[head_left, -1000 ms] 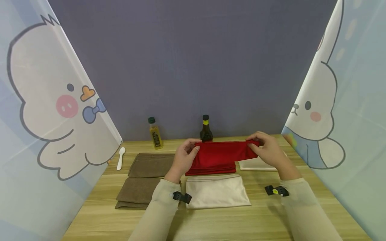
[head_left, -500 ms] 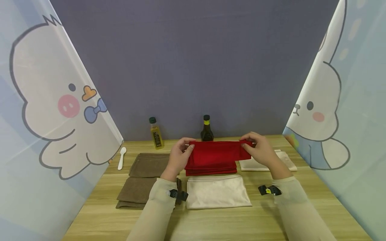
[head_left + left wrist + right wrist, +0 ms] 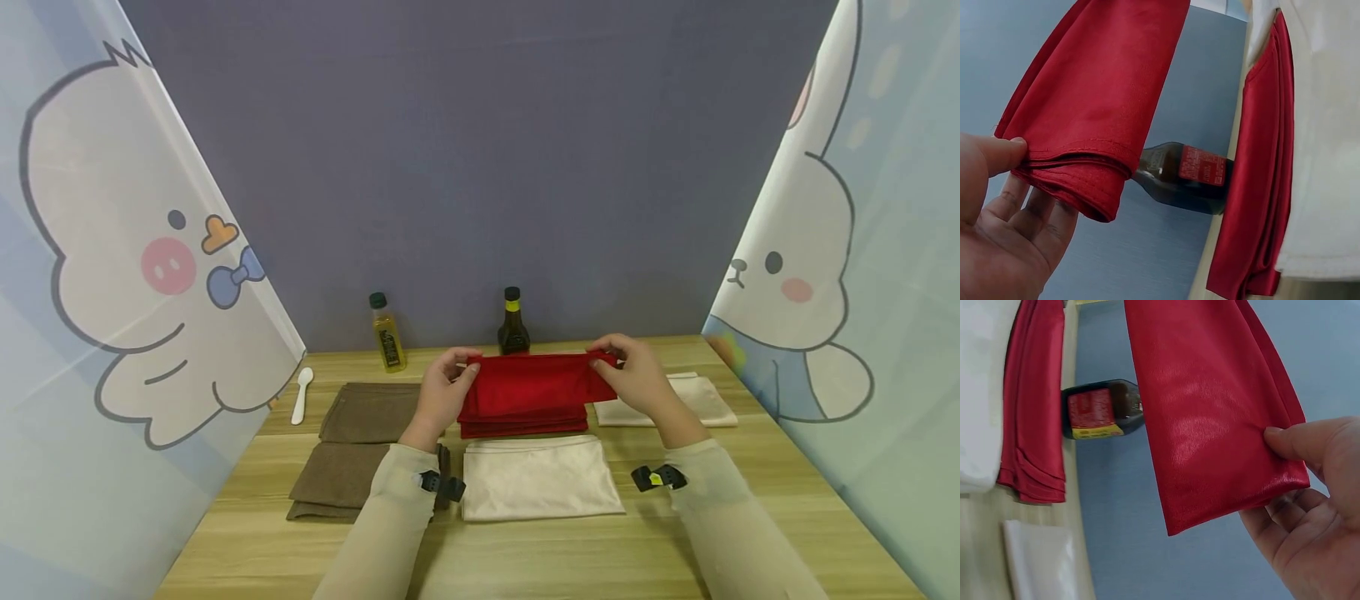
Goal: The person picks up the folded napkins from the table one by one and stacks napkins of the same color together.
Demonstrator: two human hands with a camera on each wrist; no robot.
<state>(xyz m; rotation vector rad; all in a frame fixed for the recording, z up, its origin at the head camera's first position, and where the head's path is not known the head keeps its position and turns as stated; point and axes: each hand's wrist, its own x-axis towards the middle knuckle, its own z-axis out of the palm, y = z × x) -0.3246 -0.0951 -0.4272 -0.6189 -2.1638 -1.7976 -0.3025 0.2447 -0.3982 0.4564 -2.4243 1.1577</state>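
A folded red cloth (image 3: 534, 385) hangs between my two hands, stretched level by its upper corners. My left hand (image 3: 442, 392) pinches the left corner between thumb and fingers; in the left wrist view, its several layers show at that end. At the other end, my right hand (image 3: 633, 379) pinches the corner, thumb on the near face. Behind and below it in the head view lies another folded red cloth (image 3: 525, 428), partly hidden. The left wrist view shows this lower red cloth (image 3: 1254, 175) on the table, apart from the raised one.
A folded cream cloth (image 3: 542, 481) lies in front, another cream cloth (image 3: 701, 402) at right. Two brown cloths, one behind (image 3: 371, 412) and one in front (image 3: 337, 473), lie at left near a white spoon (image 3: 302, 396). An oil bottle (image 3: 388, 340) and a dark bottle (image 3: 513, 327) stand along the back.
Both hands have shifted left with the raised red cloth, the right hand further than the left. More of the right cream cloth shows now.
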